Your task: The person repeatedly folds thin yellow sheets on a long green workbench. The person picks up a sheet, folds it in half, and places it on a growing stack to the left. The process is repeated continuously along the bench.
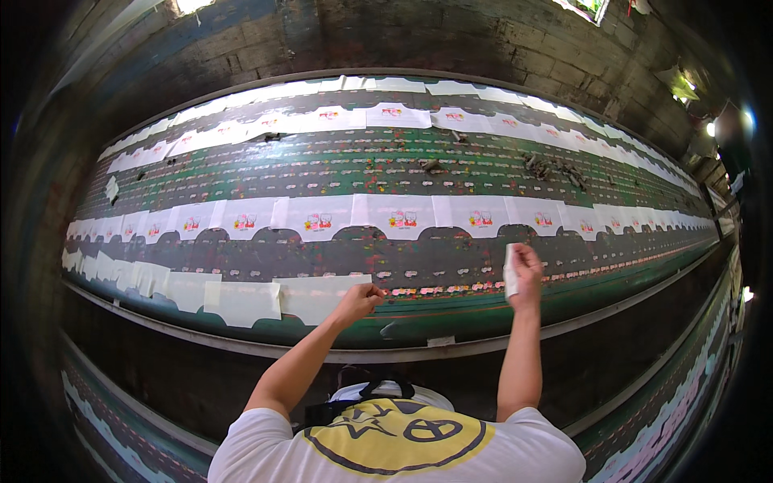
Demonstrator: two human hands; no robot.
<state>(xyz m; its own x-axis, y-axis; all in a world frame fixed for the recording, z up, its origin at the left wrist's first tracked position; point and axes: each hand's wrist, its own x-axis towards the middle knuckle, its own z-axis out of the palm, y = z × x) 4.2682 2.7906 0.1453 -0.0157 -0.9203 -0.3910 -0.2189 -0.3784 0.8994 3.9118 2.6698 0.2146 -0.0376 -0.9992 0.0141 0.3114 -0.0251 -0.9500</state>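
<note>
My right hand [527, 275] is closed around a small white piece [510, 272], perhaps folded cloth, held over the near part of a long dark green table [451, 318]. My left hand [359, 303] is at the right end of a blank white cut fabric piece [318, 296] lying by the table's near edge. Its fingers are curled together; whether they pinch anything is hidden. Left of that piece, more blank white pieces [241, 302] overlap in a row. Beyond my hands runs a row of white fabric pieces [403, 217] with small colourful cartoon prints.
Another printed row [398, 117] lies farther back, with blank pieces [398, 84] along the far edge. Dark crumpled scraps [555, 171] sit on the table between rows. A metal rail [386, 355] lines the near edge. A block wall [547, 60] stands behind.
</note>
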